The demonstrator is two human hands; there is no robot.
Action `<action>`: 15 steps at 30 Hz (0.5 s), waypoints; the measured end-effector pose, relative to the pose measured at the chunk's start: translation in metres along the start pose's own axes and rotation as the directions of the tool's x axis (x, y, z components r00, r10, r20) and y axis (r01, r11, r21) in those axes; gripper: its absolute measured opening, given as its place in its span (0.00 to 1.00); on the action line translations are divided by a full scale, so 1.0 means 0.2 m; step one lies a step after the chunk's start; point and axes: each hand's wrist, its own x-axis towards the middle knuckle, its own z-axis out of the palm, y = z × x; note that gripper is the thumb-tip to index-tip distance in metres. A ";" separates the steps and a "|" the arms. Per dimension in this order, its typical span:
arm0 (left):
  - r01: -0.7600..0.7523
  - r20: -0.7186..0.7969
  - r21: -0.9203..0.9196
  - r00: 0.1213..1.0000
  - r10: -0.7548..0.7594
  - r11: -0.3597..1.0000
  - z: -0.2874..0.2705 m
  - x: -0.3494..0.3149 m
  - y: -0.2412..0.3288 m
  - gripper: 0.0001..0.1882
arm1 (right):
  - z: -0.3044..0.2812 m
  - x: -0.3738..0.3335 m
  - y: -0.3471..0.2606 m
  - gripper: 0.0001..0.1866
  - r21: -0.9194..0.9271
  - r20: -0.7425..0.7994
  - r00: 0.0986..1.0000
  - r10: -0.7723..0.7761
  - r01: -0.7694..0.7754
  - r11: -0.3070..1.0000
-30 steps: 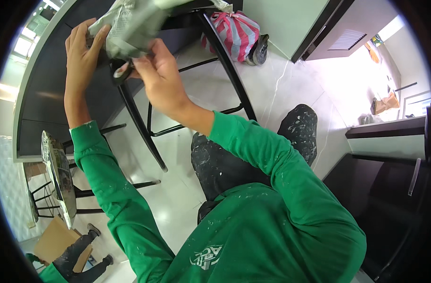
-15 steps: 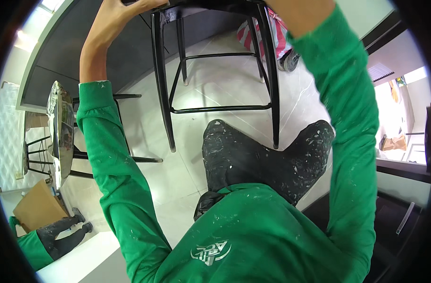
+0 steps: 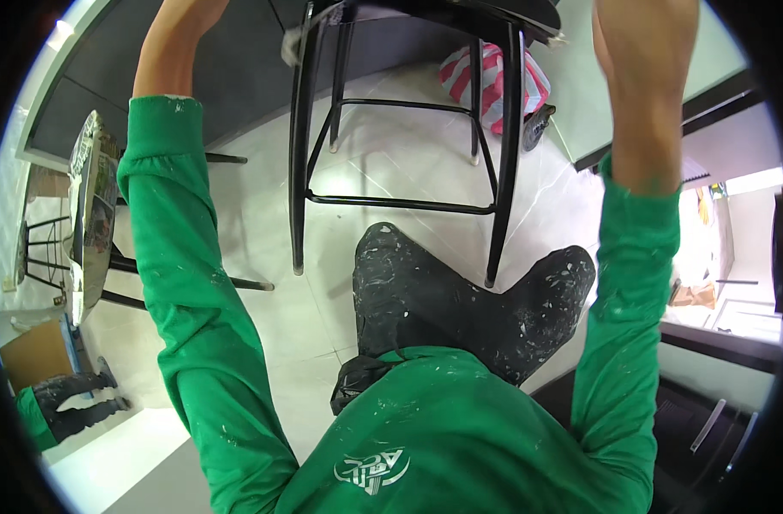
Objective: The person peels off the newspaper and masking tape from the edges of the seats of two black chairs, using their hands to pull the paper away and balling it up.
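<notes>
- Our left hand (image 3: pixel 181 17) and right hand (image 3: pixel 640 43) are raised past the frame top; fingers are cut off, so we cannot tell their grip.
- Black stool (image 3: pixel 408 154) stands upright between them, legs vertical, nearer the left hand.
- Pale tiled floor (image 3: pixel 391 163) lies below; striped bag (image 3: pixel 494 86) sits beyond the stool.

A pale, glossy tiled floor (image 3: pixel 391 171) carries a black metal stool (image 3: pixel 494 171) on four legs. Behind the stool, a pink-and-white striped bag (image 3: pixel 494 81) lies on the tiles beside a dark counter base (image 3: pixel 194 94).
</notes>
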 end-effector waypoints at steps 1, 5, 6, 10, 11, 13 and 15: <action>0.010 0.088 -0.134 0.996 0.001 0.991 0.07 0.02 -0.01 0.15 | -0.07 -0.11 -0.02 0.14 -0.058 -0.029 1.000 0.008 -0.010 0.998; 0.102 0.050 -0.208 0.994 -0.093 0.973 -0.04 -0.02 0.06 0.16 | 0.23 -0.54 0.00 0.10 0.218 0.056 0.904 0.424 -0.426 0.878; 0.100 0.047 -0.180 0.995 -0.093 0.979 -0.01 0.00 0.08 0.16 | 0.26 -0.61 0.01 0.13 0.213 0.056 0.814 0.578 -0.575 0.790; 0.092 0.030 -0.108 0.996 -0.089 0.990 0.01 0.05 0.05 0.17 | 0.36 -0.78 0.32 0.26 0.044 0.096 0.609 0.787 -0.793 0.608; 0.084 0.026 -0.103 0.996 -0.082 0.991 0.01 0.06 0.04 0.17 | 0.39 -0.79 0.42 0.27 -0.054 0.070 0.642 0.764 -0.762 0.645; 0.087 0.050 -0.100 0.995 -0.082 0.991 -0.02 0.08 0.00 0.17 | 0.47 -0.77 0.54 0.29 -0.241 0.024 0.724 0.689 -0.665 0.707; 0.073 0.063 -0.096 0.996 -0.067 0.993 -0.02 0.10 -0.01 0.17 | 0.53 -0.72 0.60 0.29 -0.427 -0.018 0.818 0.575 -0.527 0.735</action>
